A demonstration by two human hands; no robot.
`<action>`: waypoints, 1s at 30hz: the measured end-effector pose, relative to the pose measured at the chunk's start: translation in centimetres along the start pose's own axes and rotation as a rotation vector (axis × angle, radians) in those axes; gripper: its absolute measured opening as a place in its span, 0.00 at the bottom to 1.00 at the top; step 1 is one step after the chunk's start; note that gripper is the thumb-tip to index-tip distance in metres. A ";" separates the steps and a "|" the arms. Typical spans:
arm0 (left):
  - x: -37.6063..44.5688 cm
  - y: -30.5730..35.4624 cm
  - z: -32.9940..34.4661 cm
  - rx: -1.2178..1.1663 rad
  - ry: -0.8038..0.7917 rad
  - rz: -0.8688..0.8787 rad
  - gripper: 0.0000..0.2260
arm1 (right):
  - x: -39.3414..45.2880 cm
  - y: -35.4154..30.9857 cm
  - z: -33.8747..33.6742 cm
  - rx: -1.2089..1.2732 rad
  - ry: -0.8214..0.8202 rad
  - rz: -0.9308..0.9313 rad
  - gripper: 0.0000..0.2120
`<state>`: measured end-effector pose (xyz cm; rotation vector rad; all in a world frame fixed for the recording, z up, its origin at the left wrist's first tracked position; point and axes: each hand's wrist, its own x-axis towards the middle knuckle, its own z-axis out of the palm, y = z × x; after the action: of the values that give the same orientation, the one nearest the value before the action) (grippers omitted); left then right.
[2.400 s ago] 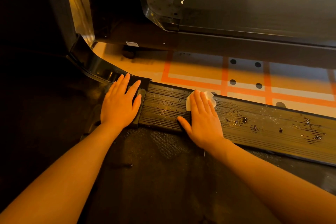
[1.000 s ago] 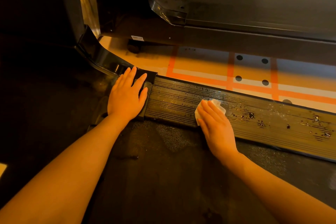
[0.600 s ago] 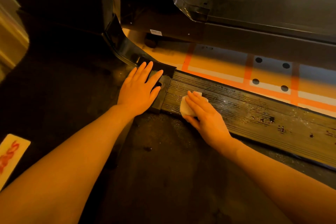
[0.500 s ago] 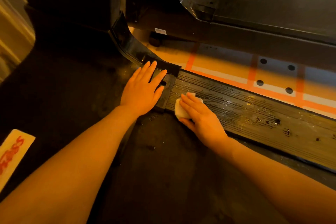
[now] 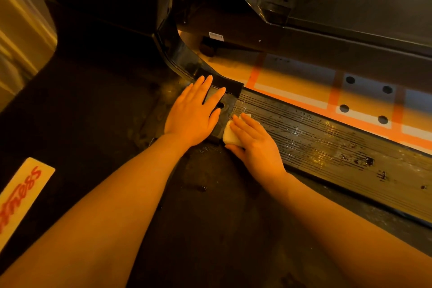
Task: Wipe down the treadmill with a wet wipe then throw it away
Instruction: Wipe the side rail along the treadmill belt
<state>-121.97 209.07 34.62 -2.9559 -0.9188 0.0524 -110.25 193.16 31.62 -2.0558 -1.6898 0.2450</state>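
The right hand (image 5: pixel 254 142), fingers laid nearly flat and pressing the white wet wipe (image 5: pixel 230 134) down, has swept leftward along the ribbed side rail (image 5: pixel 327 145) of the treadmill to the black end cap (image 5: pixel 222 110), so this pass appears to have reached the rail's front limit. The left hand (image 5: pixel 191 116) stays spread flat and holding nothing, braced across the end cap just beside the wipe. Open room lies rightward, where dark specks (image 5: pixel 369 161) persist; the rail's far edge borders the orange-taped floor (image 5: pixel 292 96), its near edge the belt (image 5: pixel 222 217).
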 end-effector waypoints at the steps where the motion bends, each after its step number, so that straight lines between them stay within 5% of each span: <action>1: 0.0 0.0 0.0 0.000 -0.004 -0.002 0.24 | -0.1 0.1 -0.1 -0.003 -0.002 0.007 0.26; 15: -0.2 0.2 -0.3 -0.023 -0.002 -0.013 0.24 | -5.1 3.8 -2.9 -0.068 -0.095 0.103 0.28; 30: -0.1 0.2 -0.1 0.006 0.019 -0.021 0.23 | 6.1 5.5 -5.6 -0.066 -0.301 0.174 0.26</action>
<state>-121.94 208.84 34.66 -2.9352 -0.9454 0.0269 -101.65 196.93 34.92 -2.3121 -1.7050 0.5884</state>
